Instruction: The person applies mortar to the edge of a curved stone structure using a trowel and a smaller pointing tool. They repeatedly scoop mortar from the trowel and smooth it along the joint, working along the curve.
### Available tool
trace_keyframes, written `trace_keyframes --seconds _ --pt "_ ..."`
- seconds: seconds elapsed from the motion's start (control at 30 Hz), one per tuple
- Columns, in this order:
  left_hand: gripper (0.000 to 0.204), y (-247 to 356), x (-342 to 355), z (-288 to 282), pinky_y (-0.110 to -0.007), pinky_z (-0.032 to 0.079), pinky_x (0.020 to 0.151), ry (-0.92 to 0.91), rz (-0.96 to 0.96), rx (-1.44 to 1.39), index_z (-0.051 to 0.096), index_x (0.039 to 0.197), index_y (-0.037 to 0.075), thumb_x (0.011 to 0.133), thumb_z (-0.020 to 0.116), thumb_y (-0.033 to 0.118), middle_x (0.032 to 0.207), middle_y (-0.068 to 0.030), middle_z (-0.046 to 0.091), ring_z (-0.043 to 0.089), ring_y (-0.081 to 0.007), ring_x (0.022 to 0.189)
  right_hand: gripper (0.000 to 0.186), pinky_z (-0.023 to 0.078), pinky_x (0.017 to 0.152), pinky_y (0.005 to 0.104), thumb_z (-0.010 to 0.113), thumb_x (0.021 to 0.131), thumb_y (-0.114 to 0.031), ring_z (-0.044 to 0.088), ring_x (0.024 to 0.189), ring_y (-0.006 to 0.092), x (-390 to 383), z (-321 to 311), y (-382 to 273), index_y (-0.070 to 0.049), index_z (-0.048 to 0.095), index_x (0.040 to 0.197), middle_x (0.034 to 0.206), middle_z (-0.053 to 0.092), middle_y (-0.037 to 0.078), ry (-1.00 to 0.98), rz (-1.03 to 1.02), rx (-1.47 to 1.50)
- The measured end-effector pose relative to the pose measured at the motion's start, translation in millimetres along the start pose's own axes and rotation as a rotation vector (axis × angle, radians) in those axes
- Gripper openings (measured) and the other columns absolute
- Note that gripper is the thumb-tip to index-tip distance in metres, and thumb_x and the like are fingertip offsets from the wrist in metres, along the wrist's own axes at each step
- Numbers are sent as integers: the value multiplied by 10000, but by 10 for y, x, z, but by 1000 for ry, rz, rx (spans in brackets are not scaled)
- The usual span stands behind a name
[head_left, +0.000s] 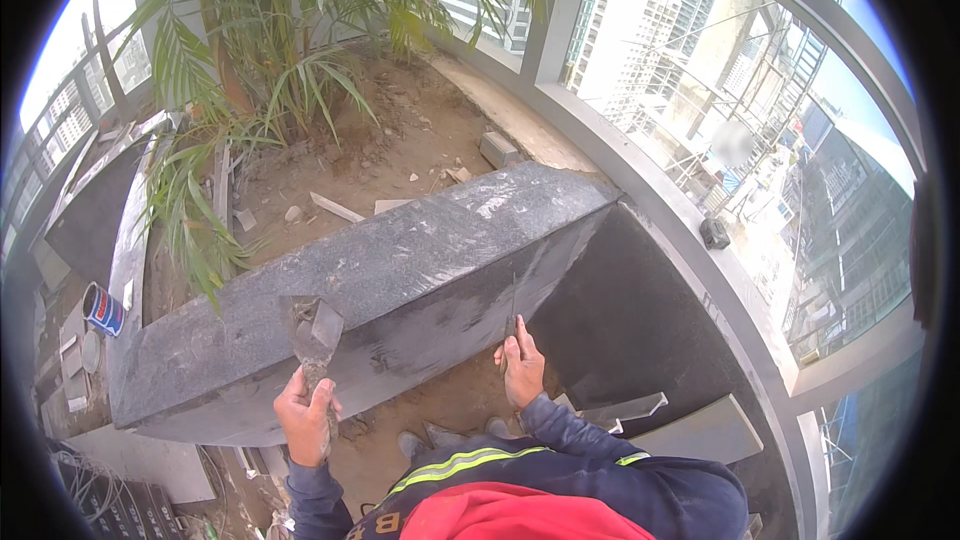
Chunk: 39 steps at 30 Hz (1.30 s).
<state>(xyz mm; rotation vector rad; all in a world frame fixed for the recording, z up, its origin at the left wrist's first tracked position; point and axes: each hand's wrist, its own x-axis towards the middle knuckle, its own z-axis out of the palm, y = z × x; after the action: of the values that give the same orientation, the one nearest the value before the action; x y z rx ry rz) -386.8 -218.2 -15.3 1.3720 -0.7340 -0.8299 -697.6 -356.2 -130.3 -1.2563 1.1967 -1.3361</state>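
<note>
My left hand (308, 414) is closed around the handle of a putty knife (312, 352), held upright with its wide, dirty blade up. A grey lump (325, 325) lies on that blade. My right hand (522, 364) grips a thin, dark-handled tool (511, 328), its narrow blade pointing up against or close to the front face of the stone-clad planter wall (440, 335); whether it touches I cannot tell. My right index finger stretches along this tool. Whitish smears mark the wall's face and its grey top slab (400, 245).
Behind the wall, a planter bed of soil (400, 130) holds a palm (250, 40), stones and offcuts. A blue-and-red can (103, 310) stands at the left. Loose panels (700, 430) lie at lower right beside a dark side wall (650, 310). Tall windows (690, 70) line the right.
</note>
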Motion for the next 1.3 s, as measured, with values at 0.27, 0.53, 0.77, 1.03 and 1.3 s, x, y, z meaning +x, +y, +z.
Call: trace_keyframes --seconds 0.27,0.53,0.77,1.03,1.3 --pt "316 -517 -299 871 -229 459 519 212 -71 31 612 1274 -64 1012 617 114 928 -75 648 594 -105 638 548 480 640 289 410 1106 -244 550 762 129 164 -593 -50 22 310 1575 1172 612 102 46 210 567" --pt "447 -557 -249 2099 -239 490 615 -1 -114 285 574 1360 -111 968 656 86 1041 -110 698 599 -104 711 500 411 514 246 440 1102 -279 503 602 81 186 -1933 286 10 471 1509 1022 673 81 -19 331 -74" --pt "534 -277 -241 2246 -354 513 981 -177 185 633 623 1268 -128 852 738 187 1198 -280 701 703 -346 1116 406 531 667 310 716 907 -55 658 778 234 872 -1867 -962 -43 682 1311 1028 699 155 -493 -594 -604" --pt "526 61 -275 1509 -368 526 950 -299 347 653 643 1267 -92 828 745 181 1173 -288 694 705 -374 1084 508 565 738 378 819 766 -61 707 882 300 1049 -1333 -1893 -45 707 1262 1043 707 146 -616 -1033 -934" --pt "509 247 -348 257 -342 529 890 -368 394 696 633 1265 -104 821 755 113 1058 -241 713 716 -238 1002 507 553 707 382 818 761 -101 684 832 291 394 -172 -1915 -69 717 1256 1058 706 108 -736 -1096 -1037"
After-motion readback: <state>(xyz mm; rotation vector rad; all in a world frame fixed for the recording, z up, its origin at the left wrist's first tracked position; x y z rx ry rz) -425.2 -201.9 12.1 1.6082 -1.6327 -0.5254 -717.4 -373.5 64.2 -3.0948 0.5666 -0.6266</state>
